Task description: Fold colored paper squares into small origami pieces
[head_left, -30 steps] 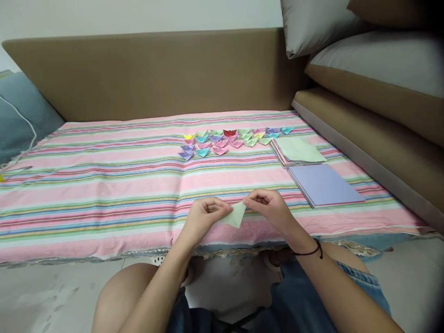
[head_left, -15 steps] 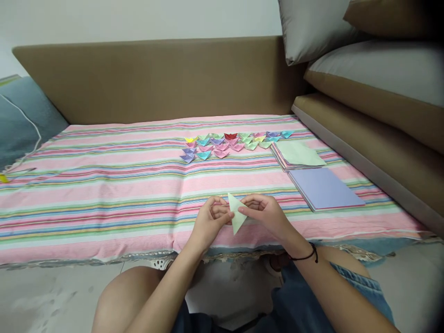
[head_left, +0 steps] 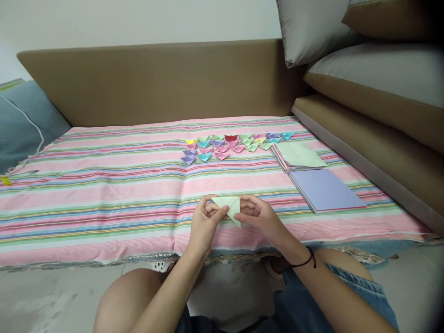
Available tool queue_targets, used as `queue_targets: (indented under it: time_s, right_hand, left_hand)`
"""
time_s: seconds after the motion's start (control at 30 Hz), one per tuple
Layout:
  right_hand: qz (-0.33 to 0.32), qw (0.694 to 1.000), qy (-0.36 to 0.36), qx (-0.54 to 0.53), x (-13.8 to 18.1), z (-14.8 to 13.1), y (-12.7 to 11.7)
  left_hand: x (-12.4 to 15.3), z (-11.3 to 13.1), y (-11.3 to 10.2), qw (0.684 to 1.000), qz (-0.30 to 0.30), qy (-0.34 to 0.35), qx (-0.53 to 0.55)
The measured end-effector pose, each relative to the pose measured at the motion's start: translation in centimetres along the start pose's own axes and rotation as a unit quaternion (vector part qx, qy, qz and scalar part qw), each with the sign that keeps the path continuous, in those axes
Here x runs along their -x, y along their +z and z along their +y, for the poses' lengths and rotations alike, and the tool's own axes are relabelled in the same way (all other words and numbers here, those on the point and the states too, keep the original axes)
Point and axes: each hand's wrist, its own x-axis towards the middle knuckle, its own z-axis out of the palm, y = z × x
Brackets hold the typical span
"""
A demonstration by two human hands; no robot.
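both hands hold a pale green folded paper (head_left: 229, 206) just above the near edge of the striped cloth (head_left: 104, 199). the left hand (head_left: 204, 226) has its grip closed on the paper's left corner, and the right hand (head_left: 260, 217) pinches its right side. far back on the cloth lie small folded pieces (head_left: 236, 143). on the cloth's right side sit a green-topped stack (head_left: 300, 155) and a purple stack (head_left: 326, 189)

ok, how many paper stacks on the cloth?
2. One green-topped stack, right of the small folded pieces; one purple-topped stack, nearer the person. None seems hidden.
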Motion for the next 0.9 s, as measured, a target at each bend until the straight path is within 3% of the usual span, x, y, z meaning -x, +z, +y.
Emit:
queue_targets:
  time_s: [0.13,0.33,0.47,0.67,0.77,0.9]
  right_hand:
    - [0.030,0.999,-0.030,0.012,-0.2,0.3,-0.1]
    - [0.056,0.997,-0.048,-0.002,-0.3,0.0,-0.8]
    - [0.017,0.999,-0.042,-0.018,-0.2,0.1,-0.6]
    - [0.016,0.999,-0.039,0.009,-0.2,0.0,-0.6]
    - [-0.005,1.000,-0.018,-0.008,-0.1,-0.2,-0.3]
    - [0.013,1.000,-0.008,-0.007,0.1,0.0,0.4]
  left_hand:
    - [0.1,0.2,0.0,1.000,0.016,-0.020,-0.018]
    - [0.2,0.3,-0.2,0.989,-0.100,-0.085,-0.072]
    - [0.3,0.4,-0.1,0.984,-0.140,-0.093,-0.065]
    - [0.3,0.6,-0.1,0.992,-0.062,-0.065,-0.089]
    - [0.1,0.5,-0.2,0.997,-0.022,-0.070,-0.025]
    - [0.0,0.2,-0.2,0.996,-0.021,-0.087,0.026]
